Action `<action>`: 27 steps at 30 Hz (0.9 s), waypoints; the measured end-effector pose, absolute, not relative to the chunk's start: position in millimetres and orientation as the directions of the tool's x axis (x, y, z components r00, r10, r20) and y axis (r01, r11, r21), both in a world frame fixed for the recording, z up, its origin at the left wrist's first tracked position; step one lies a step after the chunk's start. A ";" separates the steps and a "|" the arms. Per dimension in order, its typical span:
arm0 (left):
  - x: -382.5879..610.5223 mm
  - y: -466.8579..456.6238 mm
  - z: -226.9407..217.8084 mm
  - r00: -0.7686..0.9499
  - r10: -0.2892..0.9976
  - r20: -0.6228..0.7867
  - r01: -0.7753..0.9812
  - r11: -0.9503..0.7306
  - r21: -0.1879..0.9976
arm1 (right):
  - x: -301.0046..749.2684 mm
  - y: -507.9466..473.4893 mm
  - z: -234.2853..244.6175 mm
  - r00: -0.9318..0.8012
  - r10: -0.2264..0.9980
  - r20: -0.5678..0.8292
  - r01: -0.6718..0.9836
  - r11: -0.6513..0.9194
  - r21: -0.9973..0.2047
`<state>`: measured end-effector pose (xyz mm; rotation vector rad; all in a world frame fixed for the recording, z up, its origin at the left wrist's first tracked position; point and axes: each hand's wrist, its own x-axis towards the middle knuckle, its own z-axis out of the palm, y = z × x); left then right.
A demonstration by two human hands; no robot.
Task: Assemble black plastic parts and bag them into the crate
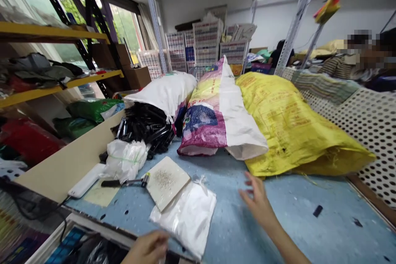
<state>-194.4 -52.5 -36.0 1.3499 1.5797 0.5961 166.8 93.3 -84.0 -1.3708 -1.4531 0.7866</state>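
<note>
Left hand [146, 249] at bottom edge, cut off by the frame, fingers loosely curled; can't tell if it grasps anything. It sits just beside the corner of a white plastic bag [184, 218] lying flat on the blue speckled worktop [235, 235]. Right hand [257, 200] is open, fingers spread and released, holding nothing, above the worktop near the yellow woven sack [293, 128]. Bag looks soft, light and slippery; best pinched at its edge or lifted flat from below. Sack looks bulky, soft, probably heavy; best taken by the gathered end. Square pale tile [167, 183] dusted with grains [162, 180] touches the bag, black-handled tool [123, 182] just beside it, heap of black plastic pieces [145, 128] behind them.
</note>
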 end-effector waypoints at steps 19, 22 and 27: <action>-25.3 290.7 53.1 -0.243 0.930 0.277 0.226 -0.224 0.948 | 240.4 278.2 -25.3 0.280 0.928 0.244 0.250 0.175 -0.952; -11.7 281.5 52.9 -0.158 0.948 0.275 0.197 -0.242 0.950 | 244.9 283.5 -33.5 0.323 0.926 0.197 0.212 0.132 -0.968; -76.4 281.5 44.2 -0.265 0.933 0.242 0.244 -0.178 0.953 | 215.8 279.0 -14.6 0.284 0.937 0.204 0.188 0.154 -0.970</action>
